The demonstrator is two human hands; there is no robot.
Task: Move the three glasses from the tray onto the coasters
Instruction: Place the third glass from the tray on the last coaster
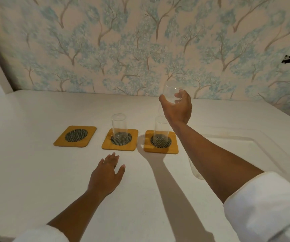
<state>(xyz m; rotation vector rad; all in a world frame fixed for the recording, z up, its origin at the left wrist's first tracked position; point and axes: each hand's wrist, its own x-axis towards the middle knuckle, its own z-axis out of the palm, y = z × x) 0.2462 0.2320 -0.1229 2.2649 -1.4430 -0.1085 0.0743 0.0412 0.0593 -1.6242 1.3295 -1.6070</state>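
Three wooden coasters with dark mesh centres lie in a row on the white table. The left coaster [75, 136] is bare. A clear glass [118, 124] stands upright on the middle coaster [133, 134], and another glass [160, 130] on the right coaster [174, 149]. My right hand [178, 109] holds a third clear glass [171, 89] in the air, above and behind the right coaster. My left hand [106, 172] hovers low over the table in front of the middle coaster, fingers apart and holding nothing.
The white tray [249, 137] lies at the right, partly under my right forearm, with no glass visible on it. A faint translucent shape [195, 170] shows beside its near-left corner. A wall with tree-patterned wallpaper [140, 49] rises right behind the table.
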